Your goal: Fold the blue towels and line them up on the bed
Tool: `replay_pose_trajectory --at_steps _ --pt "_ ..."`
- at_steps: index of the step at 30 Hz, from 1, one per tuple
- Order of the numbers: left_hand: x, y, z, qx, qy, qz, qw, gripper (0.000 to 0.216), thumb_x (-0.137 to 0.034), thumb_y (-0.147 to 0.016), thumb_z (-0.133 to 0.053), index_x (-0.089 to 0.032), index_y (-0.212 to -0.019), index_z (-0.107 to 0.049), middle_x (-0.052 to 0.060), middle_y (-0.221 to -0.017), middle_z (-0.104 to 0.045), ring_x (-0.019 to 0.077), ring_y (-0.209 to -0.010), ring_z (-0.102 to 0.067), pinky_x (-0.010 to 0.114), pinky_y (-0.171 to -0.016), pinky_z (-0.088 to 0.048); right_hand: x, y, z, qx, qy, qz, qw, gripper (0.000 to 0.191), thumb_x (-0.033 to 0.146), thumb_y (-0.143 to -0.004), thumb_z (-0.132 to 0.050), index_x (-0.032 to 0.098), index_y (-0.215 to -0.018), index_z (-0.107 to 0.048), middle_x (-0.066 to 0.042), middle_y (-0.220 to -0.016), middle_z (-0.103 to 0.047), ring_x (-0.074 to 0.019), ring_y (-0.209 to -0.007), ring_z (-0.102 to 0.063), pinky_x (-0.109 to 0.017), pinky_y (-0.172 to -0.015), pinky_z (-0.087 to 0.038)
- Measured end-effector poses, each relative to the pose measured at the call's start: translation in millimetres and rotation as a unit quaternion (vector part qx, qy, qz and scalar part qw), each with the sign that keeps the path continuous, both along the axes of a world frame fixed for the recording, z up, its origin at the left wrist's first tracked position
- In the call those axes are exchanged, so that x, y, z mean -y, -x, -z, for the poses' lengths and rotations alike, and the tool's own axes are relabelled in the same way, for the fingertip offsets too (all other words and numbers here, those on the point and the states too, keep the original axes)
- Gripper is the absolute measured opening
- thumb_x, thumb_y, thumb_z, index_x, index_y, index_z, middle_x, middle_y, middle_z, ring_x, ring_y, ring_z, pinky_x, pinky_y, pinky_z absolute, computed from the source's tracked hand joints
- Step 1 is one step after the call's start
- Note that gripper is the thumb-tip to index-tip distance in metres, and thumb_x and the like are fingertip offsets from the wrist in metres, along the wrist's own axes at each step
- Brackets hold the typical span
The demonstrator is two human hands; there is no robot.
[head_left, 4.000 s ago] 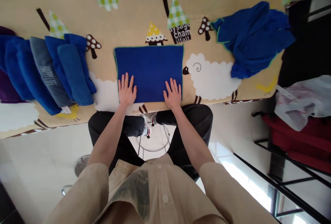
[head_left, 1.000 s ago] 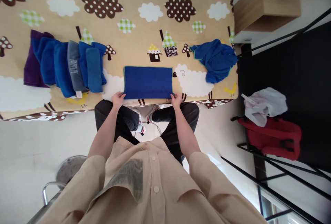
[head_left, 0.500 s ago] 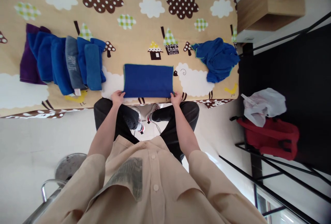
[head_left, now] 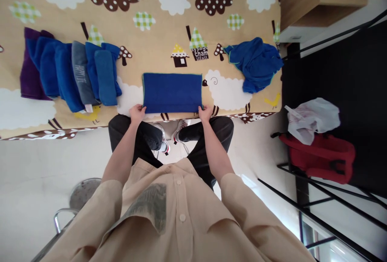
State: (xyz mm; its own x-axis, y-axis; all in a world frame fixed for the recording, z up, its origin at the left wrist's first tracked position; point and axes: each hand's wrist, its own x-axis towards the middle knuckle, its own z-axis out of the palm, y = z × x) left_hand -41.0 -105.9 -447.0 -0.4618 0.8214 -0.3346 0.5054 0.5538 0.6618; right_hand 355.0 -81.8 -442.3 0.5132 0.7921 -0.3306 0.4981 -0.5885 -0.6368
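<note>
Two near corners of the blue towel (head_left: 172, 92), flat at the bench (head_left: 169, 40) edge, sit pinched in left hand (head_left: 137, 113) and right hand (head_left: 205, 113) fingers; uneven pulling could skew its fold

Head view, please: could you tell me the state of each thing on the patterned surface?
blue towel: folded flat, near corners gripped.
left hand: closed on its near left corner.
right hand: closed on its near right corner.
towel row: folded, overlapping side by side.
blue cloth heap: crumpled, unfolded.
</note>
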Motion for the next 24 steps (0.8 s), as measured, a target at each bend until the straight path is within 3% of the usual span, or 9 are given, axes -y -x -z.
replay_pose_trajectory --at_steps 4,9,11,15,19,24 --pt "6 1 -5.3 -0.064 -0.023 0.096 0.993 0.02 -0.025 -0.086 -0.068 -0.017 -0.105 -0.067 0.006 -0.083 -0.066 0.0253 -0.088 -0.068 0.042 -0.098 -0.056 1 7 -5.9 0.037 -0.012 -0.009 0.999 0.034 0.024 -0.085 -0.07 0.009 -0.116 -0.066 -0.016 -0.105 -0.074 -0.0302 -0.105 -0.069 -0.049 -0.109 -0.052" --pt "21 -2 -27.6 -0.175 -0.103 0.183 0.962 0.034 -0.025 -0.093 -0.061 -0.02 -0.126 -0.067 0.019 -0.128 -0.066 0.0349 -0.127 -0.061 0.053 -0.112 -0.049 18 16 -19.3 0.157 -0.095 -0.02 0.983 0.044 0.025 -0.095 -0.059 0.009 -0.137 -0.058 -0.025 -0.136 -0.063 -0.0342 -0.133 -0.057 -0.054 -0.118 -0.044" --pt "27 -8 -34.6 -0.173 -0.125 0.268 0.939 0.035 -0.027 -0.099 -0.054 -0.018 -0.13 -0.068 0.02 -0.138 -0.065 0.0362 -0.137 -0.057 0.056 -0.117 -0.045 28 20 -21.7 0.181 -0.124 -0.077 0.972 0.042 0.025 -0.1 -0.05 0.01 -0.139 -0.06 -0.024 -0.144 -0.06 -0.0327 -0.14 -0.053 -0.054 -0.122 -0.04" --pt "34 -21 -32.8 -0.13 -0.112 0.404 0.898 0.047 -0.028 -0.102 -0.046 -0.014 -0.144 -0.064 0.018 -0.158 -0.057 0.0322 -0.155 -0.045 0.054 -0.129 -0.035 49 26 -19.3 0.162 -0.116 -0.284 0.938 0.049 0.018 -0.102 -0.042 0.015 -0.146 -0.062 -0.017 -0.16 -0.054 -0.0243 -0.152 -0.045 -0.047 -0.129 -0.034" --pt "34 -25 -19.3 -0.145 -0.057 0.397 0.904 0.064 -0.025 -0.098 -0.047 -0.003 -0.158 -0.05 0.021 -0.169 -0.042 0.0331 -0.162 -0.034 0.053 -0.134 -0.028 60 29 -14.6 0.187 -0.036 -0.305 0.933 0.06 0.014 -0.099 -0.042 0.009 -0.159 -0.051 -0.016 -0.171 -0.042 -0.0247 -0.162 -0.033 -0.047 -0.131 -0.031" --pt "26 -22 -14.7 -0.165 -0.027 0.401 0.9 0.07 -0.008 -0.093 -0.039 -0.004 -0.162 -0.048 0.018 -0.168 -0.044 0.0283 -0.162 -0.035 0.048 -0.136 -0.026 49 29 -15.0 0.232 0.036 -0.294 0.926 0.064 0.013 -0.1 -0.037 0.009 -0.163 -0.046 -0.015 -0.173 -0.038 -0.0268 -0.164 -0.031 -0.049 -0.13 -0.031"
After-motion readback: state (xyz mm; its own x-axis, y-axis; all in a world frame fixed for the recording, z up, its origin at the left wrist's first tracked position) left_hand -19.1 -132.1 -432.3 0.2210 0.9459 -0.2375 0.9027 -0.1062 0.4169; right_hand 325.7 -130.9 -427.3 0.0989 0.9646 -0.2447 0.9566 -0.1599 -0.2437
